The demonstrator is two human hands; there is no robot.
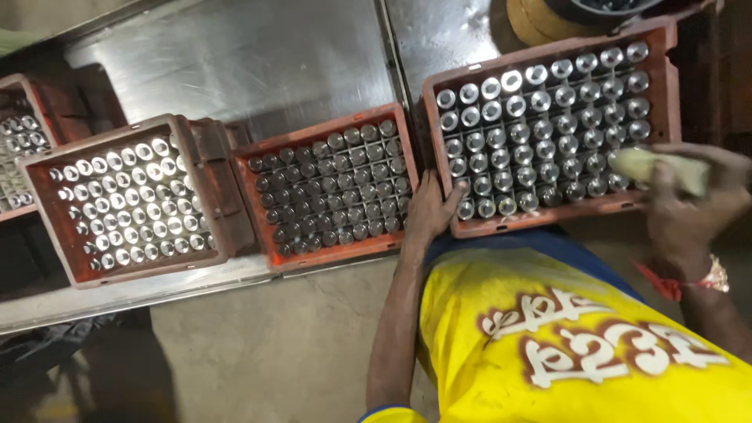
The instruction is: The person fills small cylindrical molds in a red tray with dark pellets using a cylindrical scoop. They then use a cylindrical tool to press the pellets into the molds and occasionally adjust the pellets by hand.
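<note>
Head cam: left hand (429, 210) is gripping the near-left corner of the right-most red crate (664, 86) of capped bottles, right hand (689, 196) is clutching a pale cloth (654, 166) at its near-right edge. Looks like wiping; next swipe probably needs steady bracing.

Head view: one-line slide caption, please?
Left hand grips a red crate of metal-capped bottles; right hand holds a pale object.
</note>
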